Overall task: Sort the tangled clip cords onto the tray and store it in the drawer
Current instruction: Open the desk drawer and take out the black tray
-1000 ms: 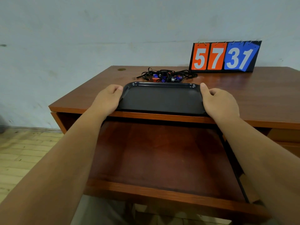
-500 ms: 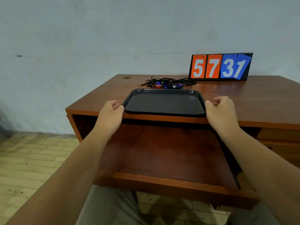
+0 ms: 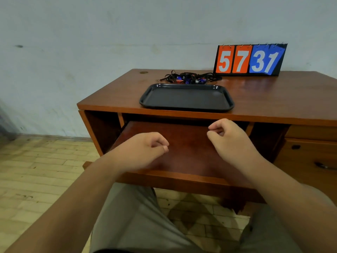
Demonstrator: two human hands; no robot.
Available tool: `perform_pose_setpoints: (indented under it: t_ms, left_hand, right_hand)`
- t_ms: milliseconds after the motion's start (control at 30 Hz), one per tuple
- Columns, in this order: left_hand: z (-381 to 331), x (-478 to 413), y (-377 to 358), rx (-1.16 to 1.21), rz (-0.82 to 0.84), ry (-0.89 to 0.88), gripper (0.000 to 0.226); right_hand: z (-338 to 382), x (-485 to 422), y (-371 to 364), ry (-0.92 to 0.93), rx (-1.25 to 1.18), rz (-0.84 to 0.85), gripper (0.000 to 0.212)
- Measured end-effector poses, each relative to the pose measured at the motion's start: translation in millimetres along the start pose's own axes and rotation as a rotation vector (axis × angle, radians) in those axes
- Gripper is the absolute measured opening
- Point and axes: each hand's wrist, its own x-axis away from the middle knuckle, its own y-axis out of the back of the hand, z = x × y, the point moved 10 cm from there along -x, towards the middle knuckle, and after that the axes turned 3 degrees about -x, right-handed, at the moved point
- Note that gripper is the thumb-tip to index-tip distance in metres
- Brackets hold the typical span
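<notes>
Black tray (image 3: 186, 97) flat on the tabletop (image 3: 273, 95), mid front edge; tangled clip cords (image 3: 189, 79) lie on the wood just behind its far rim, flip scoreboard (image 3: 249, 60) reading 5737 upright at the back edge, right of them. Drawer (image 3: 186, 157) stands pulled out under the front edge. Left hand (image 3: 144, 150) and right hand (image 3: 228, 137) hover over it, fingers loosely curled, holding nothing, apart from the tray.

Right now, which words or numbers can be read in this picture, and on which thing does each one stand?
"57": white digits on the two orange cards of the flip scoreboard, at the back of the desk.
"31": white digits on its two blue cards.
Nothing else can be read; the clip cords are too small to tell.
</notes>
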Motion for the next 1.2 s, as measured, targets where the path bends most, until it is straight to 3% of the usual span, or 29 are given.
perform_pose_setpoints:
  t_ms: [100,233,333,733,933,1200]
  left_hand:
    - [0.9,8.5,-22.0,-0.082,0.079,-0.050,0.018]
    - [3.3,13.0,-35.1,-0.174,0.085,-0.102,0.023]
    - [2.1,14.2,-36.8,-0.227,0.057,-0.160,0.022]
    - [11.6,-12.9,-41.4,-0.260,-0.164,-0.244,0.025]
    - [9.2,-36.5,-46.3,-0.345,-0.183,-0.234,0.031]
    - [-1.7,-53.4,-53.8,-0.433,-0.187,-0.276,0.033]
  right_hand:
    - [6.8,13.5,-19.6,0.049,0.175,0.150,0.010]
    - [0.1,38.2,-43.6,0.032,0.421,0.393,0.039]
    - [-1.8,47.5,-50.7,0.056,0.538,0.454,0.053]
    - [-16.2,25.1,-59.8,0.121,0.552,0.384,0.054]
    - [-12.9,17.9,-59.6,0.229,0.500,0.216,0.019]
    - [-19.6,11.5,-59.8,0.225,0.496,0.199,0.037]
